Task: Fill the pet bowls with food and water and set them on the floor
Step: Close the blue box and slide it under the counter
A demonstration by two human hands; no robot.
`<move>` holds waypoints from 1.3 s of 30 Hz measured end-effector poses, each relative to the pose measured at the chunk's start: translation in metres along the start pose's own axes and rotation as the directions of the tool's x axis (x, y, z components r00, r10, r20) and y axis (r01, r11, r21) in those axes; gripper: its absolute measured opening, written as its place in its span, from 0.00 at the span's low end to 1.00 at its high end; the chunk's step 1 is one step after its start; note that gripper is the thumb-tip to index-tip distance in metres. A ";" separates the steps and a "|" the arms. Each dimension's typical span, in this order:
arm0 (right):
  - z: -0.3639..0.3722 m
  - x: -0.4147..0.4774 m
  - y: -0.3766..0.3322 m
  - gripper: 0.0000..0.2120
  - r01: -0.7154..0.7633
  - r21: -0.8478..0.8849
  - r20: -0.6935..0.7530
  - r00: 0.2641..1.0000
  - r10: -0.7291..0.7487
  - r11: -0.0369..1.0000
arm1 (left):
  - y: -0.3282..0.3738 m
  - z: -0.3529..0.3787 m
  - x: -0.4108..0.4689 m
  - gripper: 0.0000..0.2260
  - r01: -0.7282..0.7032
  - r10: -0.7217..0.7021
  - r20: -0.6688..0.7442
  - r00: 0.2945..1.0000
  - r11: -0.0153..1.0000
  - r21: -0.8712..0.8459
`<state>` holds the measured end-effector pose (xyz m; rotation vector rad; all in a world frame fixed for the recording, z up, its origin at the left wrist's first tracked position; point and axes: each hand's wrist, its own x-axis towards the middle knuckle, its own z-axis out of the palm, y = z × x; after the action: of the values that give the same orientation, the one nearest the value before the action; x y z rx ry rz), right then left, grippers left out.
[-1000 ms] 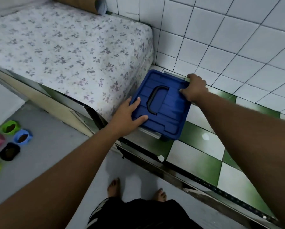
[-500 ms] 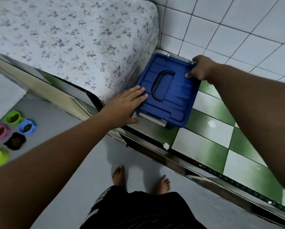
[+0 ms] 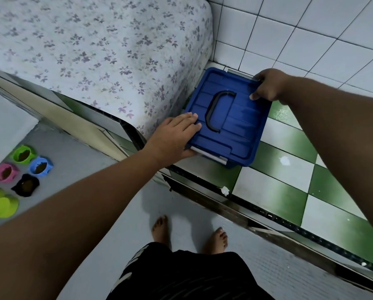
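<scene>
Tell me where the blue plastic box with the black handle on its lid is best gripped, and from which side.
Probably the black handle, from straight above: it sits at the middle of the lid of the blue plastic box, so the box should hang level. It lies flat, so it must be lifted up first. The flowered mattress blocks one long side.

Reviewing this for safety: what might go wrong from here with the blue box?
The right hand grips the far corner of the blue plastic storage box and the left hand lies flat on top, neither on the black handle; lifting so, it may slip.
The metal door track lies between the box and the bare feet: a trip hazard.
The small coloured pet bowls of food stand on the grey floor; a sidestep might scatter them.
</scene>
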<state>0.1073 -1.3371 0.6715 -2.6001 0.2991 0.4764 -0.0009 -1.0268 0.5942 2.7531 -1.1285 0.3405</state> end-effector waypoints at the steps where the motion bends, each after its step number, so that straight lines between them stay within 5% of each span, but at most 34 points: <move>1: -0.001 0.001 0.000 0.35 0.001 -0.008 0.006 1.000 -0.001 1.000 | 0.000 0.000 0.000 0.31 -0.004 0.004 -0.007 1.000 1.000 0.000; 18: -0.005 0.000 0.001 0.34 0.040 0.025 0.022 0.999 -0.041 0.999 | -0.001 0.004 -0.002 0.32 -0.075 0.084 -0.062 0.994 0.987 0.143; 32: 0.006 -0.009 0.002 0.29 0.060 0.100 -0.069 0.996 -0.053 0.993 | 0.004 0.002 -0.003 0.34 0.097 -0.100 -0.018 0.995 0.986 -0.136; 36: 0.018 -0.022 0.012 0.33 -0.014 0.245 -0.164 0.985 0.055 0.970 | 0.012 -0.008 -0.002 0.38 0.298 -0.253 0.159 0.954 0.860 -0.415; 39: 0.025 -0.032 0.020 0.29 0.011 0.333 -0.199 0.978 0.059 0.943 | 0.033 -0.014 -0.010 0.41 0.544 -0.552 0.193 0.811 0.591 -0.595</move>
<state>0.0651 -1.3379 0.6544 -2.3153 0.4410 0.1443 -0.0332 -1.0404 0.6066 2.2910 -0.2282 -0.1020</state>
